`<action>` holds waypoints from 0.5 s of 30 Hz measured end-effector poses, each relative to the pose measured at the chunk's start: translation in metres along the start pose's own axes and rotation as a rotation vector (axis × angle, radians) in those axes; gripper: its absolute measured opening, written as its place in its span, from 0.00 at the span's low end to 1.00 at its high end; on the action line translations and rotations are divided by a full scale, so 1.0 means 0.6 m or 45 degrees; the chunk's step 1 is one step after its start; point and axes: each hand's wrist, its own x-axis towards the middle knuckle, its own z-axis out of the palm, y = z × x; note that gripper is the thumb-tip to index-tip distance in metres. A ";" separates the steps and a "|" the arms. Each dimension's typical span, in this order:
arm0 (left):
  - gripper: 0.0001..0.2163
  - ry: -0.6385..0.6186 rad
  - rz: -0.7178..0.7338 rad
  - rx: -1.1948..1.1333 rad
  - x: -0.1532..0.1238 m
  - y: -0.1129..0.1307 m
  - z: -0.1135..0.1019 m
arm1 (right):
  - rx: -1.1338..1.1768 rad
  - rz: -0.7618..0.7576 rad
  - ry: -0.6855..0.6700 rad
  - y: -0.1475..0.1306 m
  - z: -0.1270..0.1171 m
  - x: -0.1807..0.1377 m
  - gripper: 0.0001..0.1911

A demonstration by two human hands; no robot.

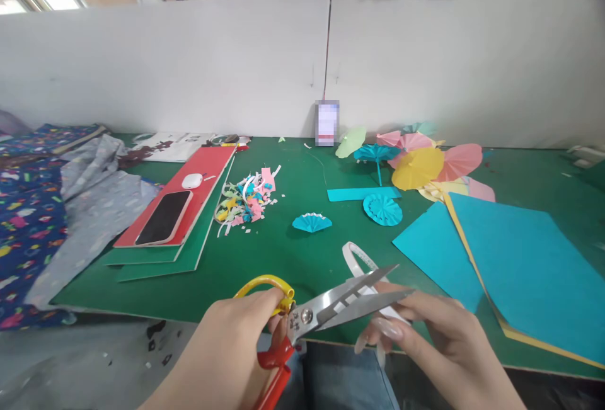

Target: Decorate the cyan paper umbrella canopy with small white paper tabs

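My left hand [241,328] is wrapped round the handles of a pair of scissors [326,309], one handle yellow and one red. The blades are parted and point to the right. A narrow white strip [353,262] runs behind and between them, its far end curled up in a loop. Between thumb and fingers, my right hand [420,328] pinches the near end of this strip, close to the blade tips. Beyond the blades on the green table lie a small pleated blue paper fan [312,223], a pleated blue paper disc [382,210] and a flat blue paper strip [362,194].
Large blue sheets [534,259] cover the right side. Paper umbrellas [418,167] cluster behind them. Left of centre sits a heap of scraps [248,199], beside a phone [164,218] on a red board [208,170]. Patterned cloth [33,227] drapes the left edge; a white partition [189,63] closes the back.
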 end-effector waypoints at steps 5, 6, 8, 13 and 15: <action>0.04 -0.042 -0.093 -0.079 -0.006 -0.002 0.009 | 0.014 0.044 0.014 0.000 -0.005 -0.005 0.10; 0.05 -0.023 -0.098 -0.095 -0.007 -0.006 0.015 | 0.024 0.050 0.018 0.002 -0.005 -0.006 0.11; 0.07 0.035 -0.094 -0.130 -0.008 -0.014 0.026 | 0.045 0.060 0.018 0.006 -0.004 -0.007 0.13; 0.07 0.007 -0.120 -0.144 -0.004 -0.017 0.028 | 0.099 0.086 0.015 0.013 0.000 -0.014 0.15; 0.07 -0.041 -0.154 -0.171 -0.005 -0.010 0.022 | 0.123 0.104 0.026 0.012 0.002 -0.014 0.15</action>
